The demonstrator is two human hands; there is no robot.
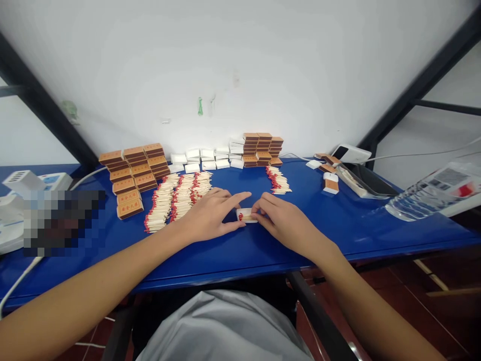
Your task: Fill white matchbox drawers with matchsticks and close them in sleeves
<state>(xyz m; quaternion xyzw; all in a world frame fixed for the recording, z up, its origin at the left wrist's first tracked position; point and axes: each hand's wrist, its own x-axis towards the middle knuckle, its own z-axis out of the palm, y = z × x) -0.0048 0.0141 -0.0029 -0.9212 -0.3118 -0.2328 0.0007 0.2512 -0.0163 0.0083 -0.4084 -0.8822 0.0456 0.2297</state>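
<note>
A small white tray (247,215), with some matches in it whose red heads point to nine o'clock, sits between the two hands; I cannot tell if it rests fully on the table. The left hand (210,215) is at its nine o'clock end: the thumb and index finger are spread wide, the thumb by the near corner and another fingertip by the far corner, but whether they press the tray is not clear. The right hand (280,218) is at its three o'clock end, with fingertips bunched together over this end; what they pinch is hidden.

From the tray, big rows of loose matches (161,203) spread toward ten o'clock, and a smaller match pile (278,180) lies toward one o'clock. Empty white trays (207,153) stand in stacks at eleven o'clock. Brown matchboxes (130,208) are piled between nine and ten, and another brown stack (263,145) is just past twelve. Further, toward three o'clock, a clear plastic bottle (432,193) lies on its side; at nine there is a white power strip (11,225).

The surface is a glossy blue table (221,258), set against a pale wall (281,65) between dark bars (417,82). Below is a reddish tiled floor (406,311).
</note>
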